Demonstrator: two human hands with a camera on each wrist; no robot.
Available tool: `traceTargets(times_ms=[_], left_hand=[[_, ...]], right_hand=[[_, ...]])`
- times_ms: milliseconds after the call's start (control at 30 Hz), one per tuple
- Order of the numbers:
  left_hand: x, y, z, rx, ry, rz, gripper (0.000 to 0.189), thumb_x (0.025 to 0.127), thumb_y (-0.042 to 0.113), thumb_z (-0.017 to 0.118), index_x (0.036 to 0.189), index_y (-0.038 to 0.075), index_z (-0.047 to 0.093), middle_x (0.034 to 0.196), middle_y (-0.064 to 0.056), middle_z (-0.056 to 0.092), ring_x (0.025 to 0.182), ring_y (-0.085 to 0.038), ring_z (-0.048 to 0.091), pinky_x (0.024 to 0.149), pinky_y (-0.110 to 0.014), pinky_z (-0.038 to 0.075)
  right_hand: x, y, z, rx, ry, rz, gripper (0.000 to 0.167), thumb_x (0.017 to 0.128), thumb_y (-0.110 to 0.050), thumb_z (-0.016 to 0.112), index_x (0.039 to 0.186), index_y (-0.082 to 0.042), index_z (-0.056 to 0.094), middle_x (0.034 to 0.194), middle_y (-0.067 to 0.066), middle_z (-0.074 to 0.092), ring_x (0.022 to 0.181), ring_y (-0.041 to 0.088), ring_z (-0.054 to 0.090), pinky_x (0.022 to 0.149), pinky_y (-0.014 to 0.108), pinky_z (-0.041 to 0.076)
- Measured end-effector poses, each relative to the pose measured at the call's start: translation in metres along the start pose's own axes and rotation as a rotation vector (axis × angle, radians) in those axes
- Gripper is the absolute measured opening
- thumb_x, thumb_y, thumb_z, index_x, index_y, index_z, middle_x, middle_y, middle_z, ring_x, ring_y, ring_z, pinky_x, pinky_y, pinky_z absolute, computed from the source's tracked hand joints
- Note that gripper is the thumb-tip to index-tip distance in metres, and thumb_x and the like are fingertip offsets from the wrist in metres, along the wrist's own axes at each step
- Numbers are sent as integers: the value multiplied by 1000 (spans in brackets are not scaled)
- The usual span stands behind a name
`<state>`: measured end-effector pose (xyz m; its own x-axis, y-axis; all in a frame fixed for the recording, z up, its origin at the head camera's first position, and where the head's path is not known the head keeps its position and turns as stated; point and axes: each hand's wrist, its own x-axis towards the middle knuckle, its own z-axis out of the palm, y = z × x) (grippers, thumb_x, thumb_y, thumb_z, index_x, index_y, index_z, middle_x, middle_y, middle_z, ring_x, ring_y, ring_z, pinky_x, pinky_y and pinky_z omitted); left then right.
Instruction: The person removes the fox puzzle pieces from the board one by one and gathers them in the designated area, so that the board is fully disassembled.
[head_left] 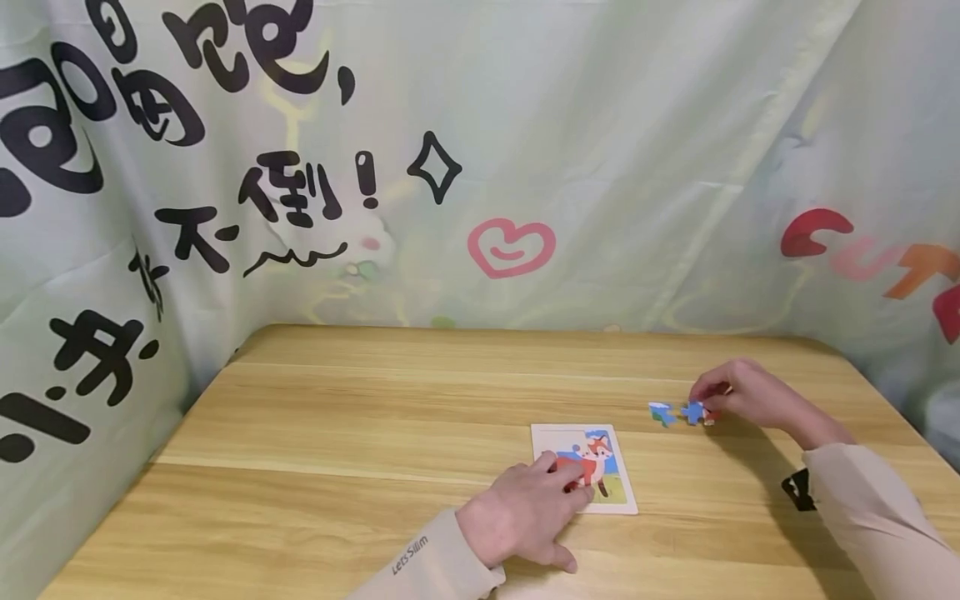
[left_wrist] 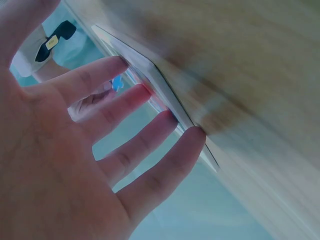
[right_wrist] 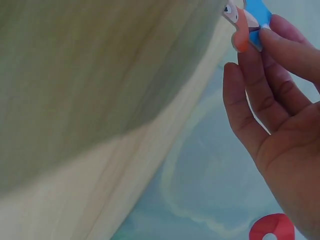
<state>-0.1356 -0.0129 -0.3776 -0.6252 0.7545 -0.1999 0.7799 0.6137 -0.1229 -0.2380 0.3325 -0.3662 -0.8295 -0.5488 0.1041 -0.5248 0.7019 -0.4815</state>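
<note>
Curtain lettering: over on the left, bold black characters point(head_left: 43, 418) are marching across a pale fabric curtain point(head_left: 637, 167) that is hanging behind a light wood-grained tabletop point(head_left: 337, 417).
Left hand: here I'm stretching my left hand point(head_left: 525, 510) out of its beige sleeve point(head_left: 423, 562), fingers spread, tips touching the board, gripping nothing.
Fox board: a thin, white-bordered rectangular puzzle board point(head_left: 615, 493) with an orange fox on it is lying flat under those fingers; its long axis is running away from me, far end leaning slightly left, a pale patch showing at the far-left part.
Loose piece: a small blue, green and white jigsaw piece point(head_left: 662, 414) is lying on the wood beyond the board's right side, close to my other hand.
Held piece: a blue jigsaw piece with an orange-and-white fox face point(right_wrist: 242, 30) is showing one eye; whether it's one piece or two together, I can't tell.
Right hand: and I'm pinching it between thumb and fingertips of my right hand point(head_left: 750, 396).
Board from pinch: the board is lying leftward and nearer my body, well apart from the pinch; my left hand is the nearer one.
</note>
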Motion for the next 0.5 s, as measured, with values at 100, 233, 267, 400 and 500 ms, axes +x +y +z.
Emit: traceTargets(times_ms=[100, 233, 267, 400, 500], left_hand=[[0, 0, 0, 0, -4, -3, 78, 80, 69, 73, 147, 34, 54, 152, 13, 42, 116, -11, 44, 79, -22, 48], [0, 1, 0, 5, -7, -8, 79, 80, 69, 72, 147, 34, 53, 153, 13, 41, 119, -12, 43, 82, -23, 49], [0, 2, 0, 3, -8, -10, 79, 80, 69, 72, 148, 33, 53, 153, 12, 41, 121, -12, 43, 83, -24, 50], [-1, 3, 0, 0, -8, -10, 80, 81, 68, 72, 149, 31, 53, 154, 12, 40, 126, -14, 43, 86, -27, 52], [0, 2, -1, 16, -8, -4, 79, 81, 69, 71, 148, 32, 53, 152, 13, 42, 122, -13, 44, 83, -25, 52]], right_hand=[[-3, 3, 1, 8, -17, 28, 18, 84, 14, 70, 89, -2, 77, 83, -2, 72, 68, 5, 60, 61, 27, 53], [-4, 7, 3, 3, -13, 51, 17, 83, 13, 70, 88, -2, 76, 81, -5, 70, 66, 5, 58, 59, 26, 51], [-4, 8, 3, -4, -9, 56, 18, 83, 13, 70, 88, -3, 76, 80, -5, 70, 66, 4, 57, 60, 26, 50], [-3, 13, 4, -54, 0, 56, 18, 82, 13, 71, 86, -4, 76, 79, -6, 69, 68, 3, 55, 61, 27, 49], [-2, 15, 5, -78, -1, 58, 18, 82, 12, 72, 84, -5, 76, 80, -5, 70, 71, 2, 56, 62, 27, 49]])
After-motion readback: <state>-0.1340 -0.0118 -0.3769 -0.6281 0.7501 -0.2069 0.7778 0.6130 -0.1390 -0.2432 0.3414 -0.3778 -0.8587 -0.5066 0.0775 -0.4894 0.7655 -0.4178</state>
